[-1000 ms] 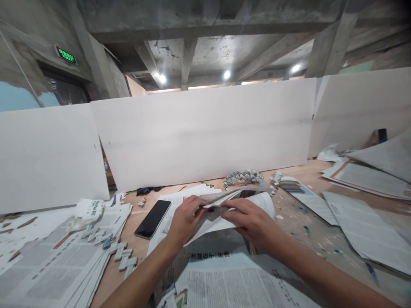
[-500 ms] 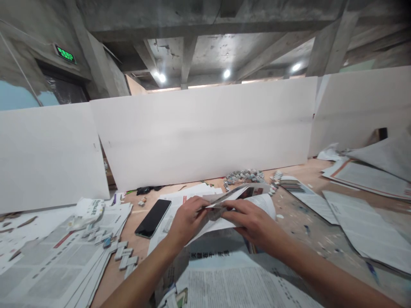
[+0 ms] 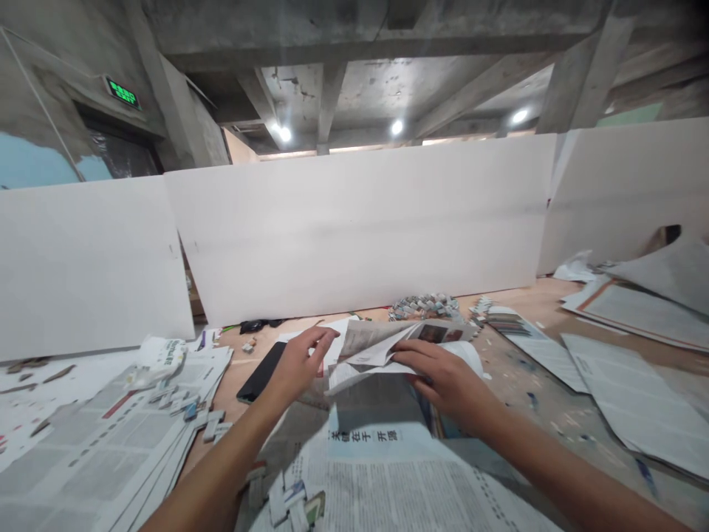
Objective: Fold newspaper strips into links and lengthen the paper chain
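My right hand [image 3: 443, 377] grips the near edge of a folded newspaper sheet [image 3: 368, 346], fingers on top and thumb underneath. The sheet's layers lift and curl, and printed photos show on its far part. To the left of that sheet, my left hand [image 3: 303, 362] is off the paper, its fingers stretched out and thumb slightly apart. Beneath both hands lies a spread newspaper [image 3: 399, 488] with large black headline characters. A chain of folded paper links [image 3: 288, 506] rests at its lower left. Partly behind my left wrist is a black phone [image 3: 260, 373].
Stacked newspapers [image 3: 111, 451] and a crumpled white plastic packet [image 3: 160, 358] are on the left. A coil of woven paper links [image 3: 424, 304] sits behind the sheet. Loose paper sheets [image 3: 625, 391] cover the right side. White boards [image 3: 360, 229] stand along the table's back.
My left hand has let go of the folded newspaper sheet and moved left, now covering part of the phone. My right hand stays on the sheet, which has opened out more. The view has shifted slightly.
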`<state>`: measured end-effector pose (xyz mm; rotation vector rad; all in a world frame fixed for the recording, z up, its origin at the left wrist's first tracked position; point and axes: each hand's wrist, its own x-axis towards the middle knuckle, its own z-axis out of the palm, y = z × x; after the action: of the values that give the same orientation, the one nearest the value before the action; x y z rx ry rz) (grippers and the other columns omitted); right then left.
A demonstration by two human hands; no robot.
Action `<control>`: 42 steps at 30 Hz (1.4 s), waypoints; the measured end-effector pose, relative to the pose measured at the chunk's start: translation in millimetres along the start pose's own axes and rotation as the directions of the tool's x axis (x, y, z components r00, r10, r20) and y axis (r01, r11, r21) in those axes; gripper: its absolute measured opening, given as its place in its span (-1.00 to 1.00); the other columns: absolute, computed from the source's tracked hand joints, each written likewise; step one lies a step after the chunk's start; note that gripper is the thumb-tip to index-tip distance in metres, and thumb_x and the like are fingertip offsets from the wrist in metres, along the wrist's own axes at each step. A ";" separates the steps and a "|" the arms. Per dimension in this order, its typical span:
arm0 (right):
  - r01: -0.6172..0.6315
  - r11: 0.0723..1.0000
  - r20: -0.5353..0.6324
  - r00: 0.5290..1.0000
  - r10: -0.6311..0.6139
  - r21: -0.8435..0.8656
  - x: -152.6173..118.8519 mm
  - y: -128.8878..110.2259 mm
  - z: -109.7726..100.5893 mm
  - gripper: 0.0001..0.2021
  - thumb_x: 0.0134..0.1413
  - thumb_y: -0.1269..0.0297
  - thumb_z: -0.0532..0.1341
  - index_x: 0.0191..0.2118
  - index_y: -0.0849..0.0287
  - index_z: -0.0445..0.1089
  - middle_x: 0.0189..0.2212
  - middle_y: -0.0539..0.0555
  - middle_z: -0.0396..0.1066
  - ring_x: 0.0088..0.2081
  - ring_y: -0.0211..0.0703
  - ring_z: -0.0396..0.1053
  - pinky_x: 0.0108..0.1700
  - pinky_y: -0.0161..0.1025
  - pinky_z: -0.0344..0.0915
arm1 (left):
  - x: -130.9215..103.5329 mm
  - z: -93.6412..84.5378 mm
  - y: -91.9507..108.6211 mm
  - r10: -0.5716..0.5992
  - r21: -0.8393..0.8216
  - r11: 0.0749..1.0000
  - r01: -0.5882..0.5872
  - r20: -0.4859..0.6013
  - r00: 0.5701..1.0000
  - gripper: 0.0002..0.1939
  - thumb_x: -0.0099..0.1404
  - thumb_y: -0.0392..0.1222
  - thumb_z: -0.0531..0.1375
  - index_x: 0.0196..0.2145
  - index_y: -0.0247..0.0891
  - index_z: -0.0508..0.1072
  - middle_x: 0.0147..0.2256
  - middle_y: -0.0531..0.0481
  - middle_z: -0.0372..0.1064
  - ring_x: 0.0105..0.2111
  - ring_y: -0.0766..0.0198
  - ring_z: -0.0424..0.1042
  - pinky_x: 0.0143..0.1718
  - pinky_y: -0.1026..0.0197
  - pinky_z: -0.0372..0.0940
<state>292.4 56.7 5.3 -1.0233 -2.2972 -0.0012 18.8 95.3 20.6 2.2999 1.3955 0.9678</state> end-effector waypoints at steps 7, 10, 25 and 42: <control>-0.054 0.996 -0.001 0.999 0.054 0.073 -0.9 1.3 -0.6 -0.73 0.08 0.48 0.10 -0.13 0.11 0.42 0.13 0.17 0.33 0.11 0.00 0.35 0.06 -0.13 0.33 | -29.0 -27.5 -46.7 -0.343 0.344 0.888 0.305 0.056 0.938 -0.68 0.33 -0.18 0.06 -0.04 -0.29 0.46 0.01 -0.23 0.45 0.04 0.00 0.39 0.08 0.08 0.23; -0.083 0.994 0.001 0.997 0.083 0.068 -1.0 2.6 1.5 -0.75 0.09 0.46 0.10 -0.15 0.10 0.42 0.18 0.17 0.27 0.14 0.04 0.32 0.07 -0.08 0.32 | -45.6 -38.0 -72.1 -0.515 0.500 0.734 0.459 -0.030 0.857 -0.61 0.28 -0.17 0.09 -0.01 -0.43 0.40 0.02 -0.47 0.38 0.10 -0.27 0.30 0.06 -0.17 0.18; -0.108 0.991 0.050 0.993 0.104 0.078 0.1 3.9 1.9 -0.76 0.07 0.46 0.10 -0.16 0.10 0.39 0.23 0.18 0.20 0.17 0.02 0.29 0.09 -0.09 0.29 | -39.9 -25.6 -43.6 -0.245 0.408 0.911 0.066 0.406 0.880 -0.56 0.17 -0.20 0.26 0.03 -0.07 0.42 0.09 -0.02 0.33 0.08 0.09 0.27 0.07 0.20 0.16; -0.067 0.995 0.063 0.996 0.062 0.073 -0.5 2.9 3.9 -0.70 -0.01 0.55 0.14 -0.16 0.11 0.40 0.24 0.20 0.19 0.21 0.04 0.22 0.16 -0.01 0.24 | -36.0 -36.0 -11.4 -0.387 0.452 0.843 0.290 0.137 0.912 -0.92 0.33 -0.21 0.05 -0.29 -0.20 0.32 -0.36 -0.06 0.47 -0.37 0.13 0.45 -0.43 0.24 0.12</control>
<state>292.5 59.3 1.2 -1.0719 -2.2990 0.1440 -24.2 66.2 26.6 2.2243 1.9758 0.3020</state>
